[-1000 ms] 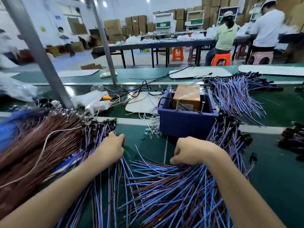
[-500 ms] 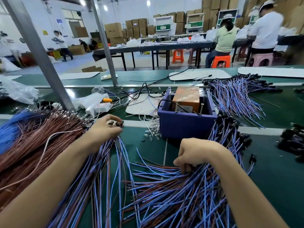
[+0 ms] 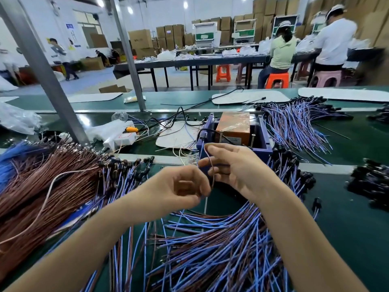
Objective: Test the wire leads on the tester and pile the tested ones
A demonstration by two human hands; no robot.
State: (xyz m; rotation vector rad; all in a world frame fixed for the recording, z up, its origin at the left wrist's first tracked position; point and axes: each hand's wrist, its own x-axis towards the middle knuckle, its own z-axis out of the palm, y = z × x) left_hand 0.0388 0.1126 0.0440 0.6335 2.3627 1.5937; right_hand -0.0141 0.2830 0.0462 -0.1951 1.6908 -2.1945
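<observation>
both hands are raised over the middle of the green worktop (image 3: 347, 228), just in front of the tester (image 3: 232, 127), an orange-wrapped unit sitting in a blue plastic box (image 3: 262, 151) at centre frame. between them hangs one wire lead (image 3: 213, 175), a thin brown strand with a blue one beside it, looping from the right hand (image 3: 237, 167) down to the left hand (image 3: 183, 186).

the right hand's grip is partly closed: forefinger and thumb are bent round the top of the lead, and the other fingers are loosely curled. the left hand's grip is tighter, its fingers curled in and pinching the lower end of the lead. that hand is motion-blurred, so the exact contact point is unclear.

below the hands, a loose pile of blue and brown leads (image 3: 210, 249) fans across the lower centre of the frame. to the left lies a row of leads with black connectors (image 3: 128, 169), and further left a thick bundle of brown wires (image 3: 42, 186). another heap of blue leads (image 3: 294, 127) lies at the upper right, beyond the tester, and a clump of black connectors (image 3: 370, 186) sits at the right edge. a grey metal post (image 3: 42, 70) crosses the upper left.
</observation>
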